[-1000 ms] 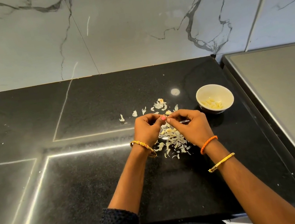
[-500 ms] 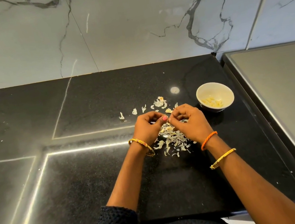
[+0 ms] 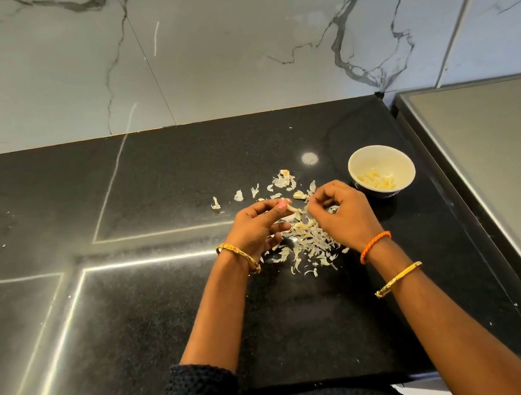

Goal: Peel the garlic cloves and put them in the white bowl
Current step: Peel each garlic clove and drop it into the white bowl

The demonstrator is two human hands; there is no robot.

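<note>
My left hand (image 3: 256, 229) pinches a small pale garlic clove (image 3: 292, 208) between thumb and fingers, just above the black counter. My right hand (image 3: 342, 214) is close on the clove's right, fingers curled, pinching the skin at the clove's right end. A narrow gap shows between the two hands. The white bowl (image 3: 384, 158) stands on the counter just right of my right hand, with several peeled cloves (image 3: 377, 182) lying in its bottom.
A heap of dry garlic peels (image 3: 309, 244) lies under and behind my hands, with stray flakes (image 3: 238, 196) to the left. A grey steel surface (image 3: 508, 171) runs along the right. The marble wall (image 3: 225, 46) closes the back of the black counter (image 3: 169, 318).
My hands, pressed together at the thumbs before, have drawn slightly apart, so the clove now shows between them. The bowl and the peel heap have not moved.
</note>
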